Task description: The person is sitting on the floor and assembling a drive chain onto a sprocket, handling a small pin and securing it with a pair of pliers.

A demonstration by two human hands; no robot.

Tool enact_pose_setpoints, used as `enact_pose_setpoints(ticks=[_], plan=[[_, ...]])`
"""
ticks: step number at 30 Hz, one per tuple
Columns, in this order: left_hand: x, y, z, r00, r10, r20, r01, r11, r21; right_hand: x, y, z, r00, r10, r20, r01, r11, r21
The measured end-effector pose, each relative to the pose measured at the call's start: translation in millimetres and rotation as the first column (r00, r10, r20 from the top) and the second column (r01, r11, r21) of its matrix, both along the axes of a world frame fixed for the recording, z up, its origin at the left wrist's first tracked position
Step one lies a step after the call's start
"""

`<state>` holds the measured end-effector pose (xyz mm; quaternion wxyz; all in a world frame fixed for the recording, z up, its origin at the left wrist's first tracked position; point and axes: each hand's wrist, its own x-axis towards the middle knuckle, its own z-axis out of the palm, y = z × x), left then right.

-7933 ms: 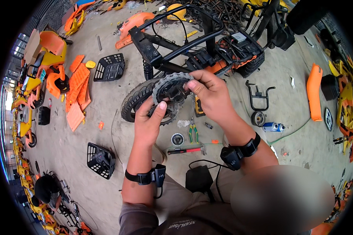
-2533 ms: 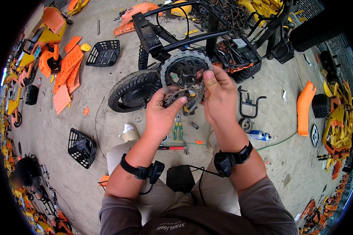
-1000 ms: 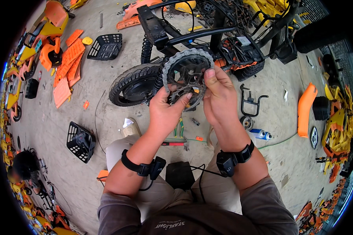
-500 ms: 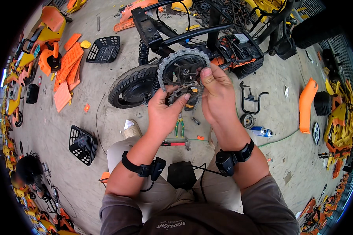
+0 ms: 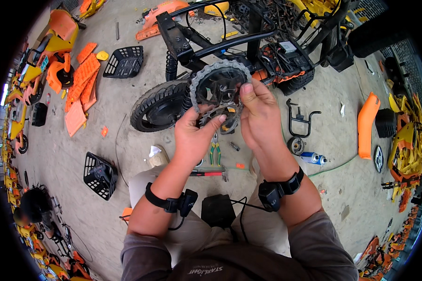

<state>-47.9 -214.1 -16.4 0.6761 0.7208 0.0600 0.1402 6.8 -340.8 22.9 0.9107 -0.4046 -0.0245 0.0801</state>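
A worn grey chain [image 5: 202, 75] is held up in front of me. It curves in a large ring, with a smaller loop beneath, and dark parts show inside the ring; whether these belong to it I cannot tell. My left hand [image 5: 192, 136] pinches the lower loop from the left, thumb on top. On the right side my right hand [image 5: 260, 112] grips the big ring between thumb and fingers. Beyond the chain stands a stripped black bike frame [image 5: 178, 40] with a thick-treaded wheel [image 5: 147, 108].
Below my hands lie green-handled pliers [image 5: 214, 151] and a red-handled hammer [image 5: 208, 173]. Spray cans [image 5: 313, 158], a black bracket [image 5: 299, 122] and an orange panel [image 5: 368, 126] are at right. Black baskets [image 5: 123, 62] and orange panels [image 5: 82, 86] lie left; a person [image 5: 35, 203] works far left.
My left hand has shifted slightly left and down, and the lower loop of chain sits at a slightly different angle. Both hands keep their hold.
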Motion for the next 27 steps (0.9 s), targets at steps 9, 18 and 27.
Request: enact_pose_setpoints(ticks=[9, 18, 27], plan=[[-2.3, 1.1, 4.6, 0.997, -0.036, -0.068, 0.032, 0.997, -0.065, -1.5, -0.5, -1.6, 1.000, 0.001, -0.014, -0.001, 1.000, -0.030], [-2.5, 6.0, 3.7, 0.999, -0.026, -0.041, 0.030, 0.994, 0.109, -3.8, -0.1, 1.8, 1.000, 0.011, -0.020, -0.013, 0.997, -0.071], [-1.2, 7.9, 5.4, 0.997, -0.045, -0.067, 0.050, 0.996, 0.074, -4.1, 1.0, 0.0, 0.999, 0.022, -0.041, -0.026, 0.994, -0.110]])
